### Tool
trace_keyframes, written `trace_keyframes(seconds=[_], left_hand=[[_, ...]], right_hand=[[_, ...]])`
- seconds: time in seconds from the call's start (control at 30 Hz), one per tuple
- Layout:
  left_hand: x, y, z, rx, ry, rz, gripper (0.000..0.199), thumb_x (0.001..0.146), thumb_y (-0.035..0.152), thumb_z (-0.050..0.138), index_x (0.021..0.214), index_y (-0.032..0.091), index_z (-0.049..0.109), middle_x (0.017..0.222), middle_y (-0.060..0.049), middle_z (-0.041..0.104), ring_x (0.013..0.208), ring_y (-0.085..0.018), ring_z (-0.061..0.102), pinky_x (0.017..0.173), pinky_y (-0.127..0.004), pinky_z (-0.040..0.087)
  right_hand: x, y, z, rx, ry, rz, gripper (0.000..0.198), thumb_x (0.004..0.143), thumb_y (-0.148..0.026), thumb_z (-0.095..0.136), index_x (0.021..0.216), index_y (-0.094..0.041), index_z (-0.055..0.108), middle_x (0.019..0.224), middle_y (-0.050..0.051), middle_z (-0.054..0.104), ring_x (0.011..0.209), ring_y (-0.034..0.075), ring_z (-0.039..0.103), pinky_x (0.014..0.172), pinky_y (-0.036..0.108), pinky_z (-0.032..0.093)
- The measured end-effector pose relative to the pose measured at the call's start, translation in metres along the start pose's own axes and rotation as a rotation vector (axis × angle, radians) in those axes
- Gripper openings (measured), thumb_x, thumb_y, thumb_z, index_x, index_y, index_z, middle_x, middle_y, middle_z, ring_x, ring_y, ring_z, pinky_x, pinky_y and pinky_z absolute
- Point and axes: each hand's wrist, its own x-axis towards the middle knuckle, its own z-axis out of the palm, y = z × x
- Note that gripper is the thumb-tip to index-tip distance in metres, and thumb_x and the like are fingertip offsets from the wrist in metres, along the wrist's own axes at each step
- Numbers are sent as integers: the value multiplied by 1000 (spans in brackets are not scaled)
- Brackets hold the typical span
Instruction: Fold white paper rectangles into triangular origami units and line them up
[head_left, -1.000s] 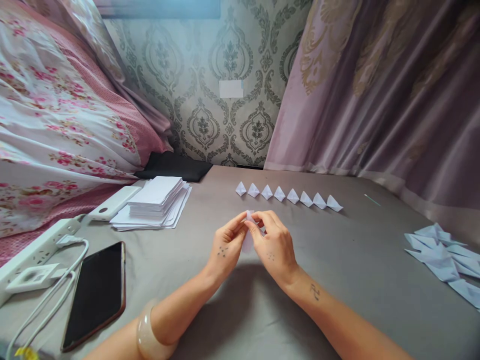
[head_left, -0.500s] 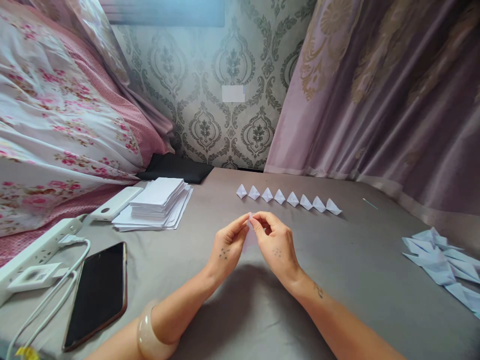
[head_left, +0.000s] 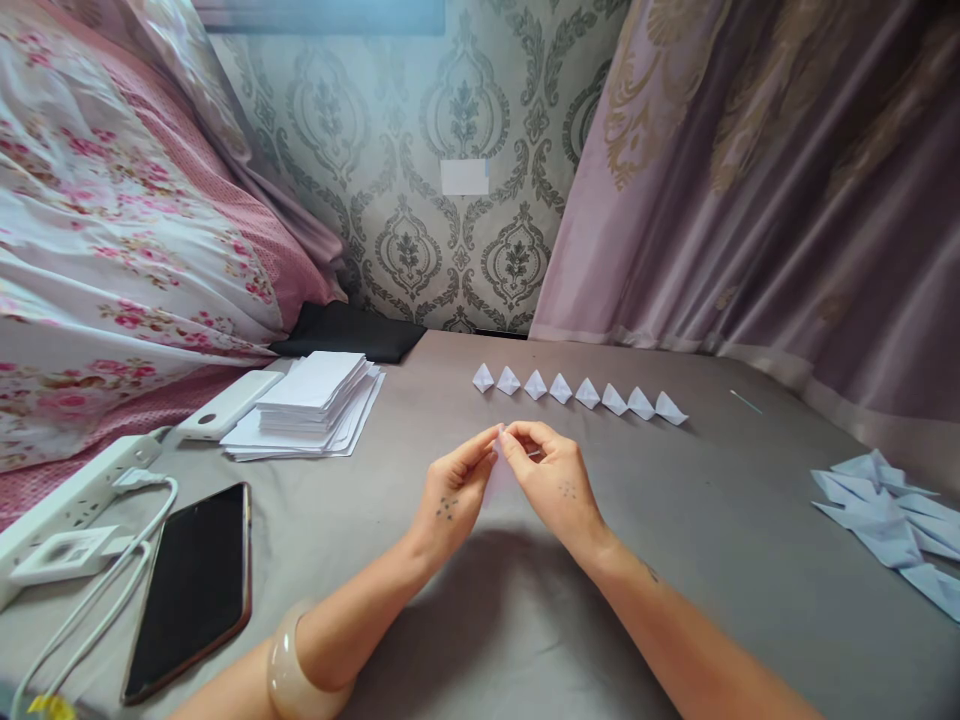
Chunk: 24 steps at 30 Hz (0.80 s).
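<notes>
Both forearms are bare, the left wrist wears a wide, pale, glossy bangle (head_left: 296, 672), and small dark dot tattoos mark the backs of the left hand (head_left: 450, 497) and right hand (head_left: 559, 485).

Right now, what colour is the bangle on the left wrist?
Translucent cream-beige bangle, plain with no pattern; head view, lower left.

no readable text, labels or numbers

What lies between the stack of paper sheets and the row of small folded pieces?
Only bare grey surface separates the stack of paper sheets from the row of folded pieces, as the head view shows.
</notes>
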Motion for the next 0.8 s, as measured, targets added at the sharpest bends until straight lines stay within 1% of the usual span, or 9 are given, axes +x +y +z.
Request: trace_keyframes(seconds=[0.1, 0.27, 0.4, 0.5, 0.57, 0.67, 0.73, 0.8], left_hand=[[0, 0, 0, 0, 0, -16, 38, 84, 36, 60, 119, 19, 63, 111, -8, 69, 97, -21, 64, 84, -29, 50], [0, -1, 0, -29, 12, -42, 39, 84, 33, 60, 120, 17, 57, 104, -10, 71, 89, -20, 66, 75, -28, 50], [0, -2, 0, -42, 8, -31, 32, 85, 30, 59, 114, 16, 59, 104, -10, 70, 93, -20, 65, 76, -27, 50], [0, 2, 1, -27, 14, -27, 27, 85, 28, 59, 109, 17, 62, 102, -8, 70, 94, -19, 64, 81, -27, 49], [0, 8, 1, -7, 21, -22, 24, 84, 27, 60, 105, 17, 65, 103, -7, 69, 96, -19, 63, 85, -28, 48], [2, 16, 0, 24, 70, -23, 20, 81, 27, 64, 97, 16, 69, 105, -7, 68, 100, -20, 60, 85, -27, 47], [3, 20, -1, -13, 98, -63, 19, 80, 29, 66, 94, 16, 70, 100, -7, 68, 97, -19, 60, 83, -26, 47], [4, 21, -1, -82, 107, -107, 19, 79, 29, 67, 92, 17, 70, 94, -5, 70, 92, -18, 62, 81, -26, 47]], right_hand=[[1, 1, -1, 5, -8, 27, 20, 82, -33, 54, 77, -19, 68, 80, 4, 68, 70, 17, 61, 66, 27, 48], [2, 3, -4, -21, -34, 38, 18, 81, -31, 55, 77, -19, 69, 80, 4, 69, 70, 17, 62, 66, 27, 48], [3, 2, -6, -52, -53, 50, 19, 80, -32, 56, 76, -19, 70, 81, 4, 68, 70, 16, 61, 64, 27, 46], [2, 1, -7, -79, -57, 52, 20, 82, -32, 55, 77, -19, 70, 79, 3, 66, 69, 15, 60, 63, 27, 46], [1, -1, -7, -110, -41, 13, 20, 84, -31, 54, 77, -19, 69, 78, 3, 64, 68, 14, 59, 64, 26, 46], [-3, -3, -6, -186, 9, -116, 18, 87, -27, 52, 80, -20, 67, 80, 2, 62, 68, 13, 57, 66, 26, 45], [-6, -3, -4, -230, 17, -186, 16, 87, -23, 50, 83, -20, 66, 83, 2, 61, 71, 14, 57, 68, 26, 45], [-9, -3, -2, -265, 8, -224, 14, 87, -20, 50, 85, -20, 64, 84, 2, 60, 75, 14, 57, 68, 26, 45]])
